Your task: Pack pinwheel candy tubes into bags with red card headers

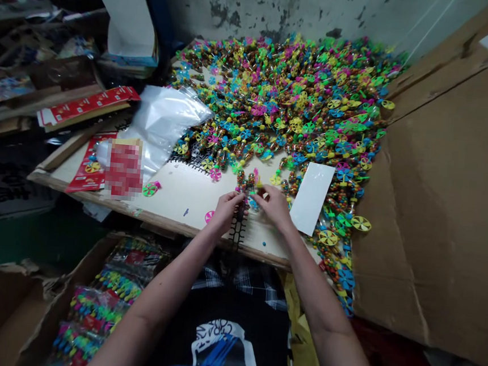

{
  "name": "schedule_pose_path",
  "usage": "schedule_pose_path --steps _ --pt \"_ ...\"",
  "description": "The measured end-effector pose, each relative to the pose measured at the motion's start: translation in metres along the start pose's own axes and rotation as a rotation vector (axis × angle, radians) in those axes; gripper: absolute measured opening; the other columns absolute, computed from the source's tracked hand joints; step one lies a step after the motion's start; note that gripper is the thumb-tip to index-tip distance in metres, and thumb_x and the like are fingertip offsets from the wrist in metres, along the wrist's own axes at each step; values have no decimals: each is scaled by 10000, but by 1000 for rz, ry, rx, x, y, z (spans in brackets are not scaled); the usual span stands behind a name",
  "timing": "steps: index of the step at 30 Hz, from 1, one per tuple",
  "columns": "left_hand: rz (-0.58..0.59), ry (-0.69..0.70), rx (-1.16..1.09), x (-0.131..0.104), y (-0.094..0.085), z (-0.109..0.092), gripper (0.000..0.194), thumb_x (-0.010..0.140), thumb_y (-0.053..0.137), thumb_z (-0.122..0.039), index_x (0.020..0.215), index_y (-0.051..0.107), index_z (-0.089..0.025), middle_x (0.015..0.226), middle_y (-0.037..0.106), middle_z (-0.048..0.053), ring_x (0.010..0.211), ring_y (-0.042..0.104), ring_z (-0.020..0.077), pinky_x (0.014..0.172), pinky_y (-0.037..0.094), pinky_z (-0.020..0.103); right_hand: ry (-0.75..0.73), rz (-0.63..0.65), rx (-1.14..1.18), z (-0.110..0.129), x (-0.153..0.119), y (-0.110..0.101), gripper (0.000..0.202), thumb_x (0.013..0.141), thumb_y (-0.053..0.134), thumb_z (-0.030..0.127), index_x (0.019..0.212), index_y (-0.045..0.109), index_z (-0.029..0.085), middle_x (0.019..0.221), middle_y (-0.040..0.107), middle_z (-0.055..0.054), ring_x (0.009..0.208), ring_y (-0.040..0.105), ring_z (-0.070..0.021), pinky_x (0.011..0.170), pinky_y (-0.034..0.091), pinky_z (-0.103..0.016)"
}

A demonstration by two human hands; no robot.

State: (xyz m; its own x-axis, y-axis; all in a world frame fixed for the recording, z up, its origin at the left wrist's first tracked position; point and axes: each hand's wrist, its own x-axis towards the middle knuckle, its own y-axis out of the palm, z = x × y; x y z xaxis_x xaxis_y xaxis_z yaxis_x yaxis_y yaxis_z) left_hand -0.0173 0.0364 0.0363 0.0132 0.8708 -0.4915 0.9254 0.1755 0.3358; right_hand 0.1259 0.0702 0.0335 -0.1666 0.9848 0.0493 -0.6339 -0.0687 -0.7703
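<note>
Near the table's front edge, my left hand (pixel 228 209) is closed in a pinch at the top of a black strip with loops along its sides (pixel 237 225). The strip hangs down toward the edge. Close beside it, my right hand (pixel 275 206) has its fingers pinched on a small candy-filled fan toy (pixel 254 198); the fingers partly hide it. More fan toys, clear tubes of coloured candy with bright fans, stand just beyond my fingertips. A large heap of these toys (pixel 294 96) covers the back of the table (pixel 184 186).
A white card (pixel 312 197) lies right of my hands. Clear plastic bags (pixel 159 124) and red printed cards (pixel 84 163) lie to the left. A large cardboard box (pixel 439 194) borders the right. Below left, an open carton (pixel 52 297) holds packed toys.
</note>
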Motion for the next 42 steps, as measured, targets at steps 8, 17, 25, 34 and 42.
schedule_pose_path --steps 8,17,25,34,42 --pt "7 -58 19 -2 9 4 299 621 725 -340 621 486 -160 467 516 -52 372 503 78 376 389 179 -18 -118 32 -1 -28 29 167 789 570 164 914 676 196 887 621 -59 839 592 -190 784 460 -290" --pt "123 -72 39 2 18 11 306 670 714 -390 621 539 -144 486 545 -21 385 487 72 420 406 192 70 -219 206 -8 -33 34 258 750 502 143 907 697 205 827 614 -42 681 557 -166 659 473 -285" --pt "-51 659 1144 55 -28 -24 201 810 511 -113 856 689 -195 966 681 105 906 625 235 776 464 326 85 -324 245 -24 -30 29 230 818 532 234 996 672 191 863 610 -51 806 583 -188 750 474 -302" --pt "412 977 1688 93 -51 -53 184 836 466 -105 880 628 -180 1229 595 107 1229 476 235 993 359 388 102 -325 256 -26 -30 38 372 802 473 164 1157 581 181 999 601 -80 736 571 -168 771 484 -318" --pt "-42 668 975 53 -41 -1 167 737 644 -255 771 492 -193 697 523 -25 623 488 124 593 402 233 20 -359 294 -23 -26 52 299 775 468 188 1054 577 189 906 622 -63 664 540 -161 706 478 -313"
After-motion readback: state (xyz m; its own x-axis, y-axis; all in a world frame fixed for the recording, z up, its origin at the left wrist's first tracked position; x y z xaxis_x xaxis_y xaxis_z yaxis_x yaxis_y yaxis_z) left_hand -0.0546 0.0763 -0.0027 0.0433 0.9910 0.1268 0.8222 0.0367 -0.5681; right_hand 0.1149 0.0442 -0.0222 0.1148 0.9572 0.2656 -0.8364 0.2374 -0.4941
